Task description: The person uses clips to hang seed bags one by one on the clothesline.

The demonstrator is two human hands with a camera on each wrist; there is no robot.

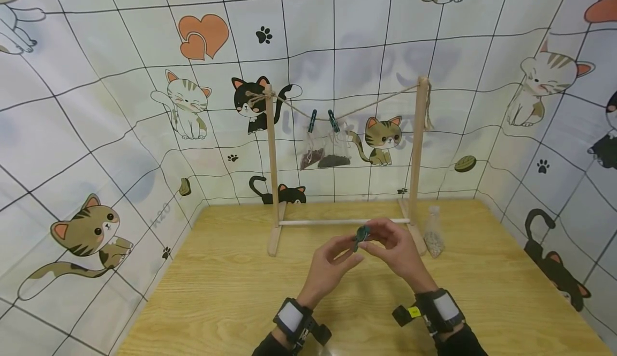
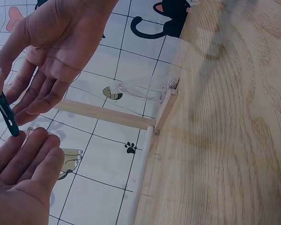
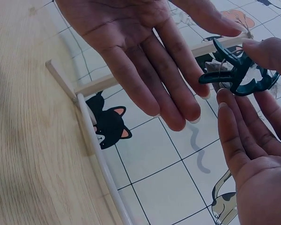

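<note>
My right hand [image 1: 392, 246] pinches a dark green plastic clothespin [image 1: 362, 233] between thumb and fingers, above the table in front of a wooden rack. In the right wrist view the clothespin [image 3: 239, 72] shows its wire spring and curved jaws. Facing it, my left hand [image 1: 332, 265] has its fingers extended, with fingertips right at the clothespin's end and the thumb apart from it. In the left wrist view the clothespin [image 2: 8, 117] lies between the right hand [image 2: 61, 51] and the left hand [image 2: 23, 178].
On the rack's sagging cord [image 1: 381, 99], two green clothespins hold small clear bags, one with reddish-brown bits [image 1: 312, 158], one with dark bits [image 1: 335, 160]. Another clear bag with pale bits [image 1: 435, 235] stands by the right post [image 1: 417, 152]. A white rod [image 1: 318, 222] joins the rack's feet.
</note>
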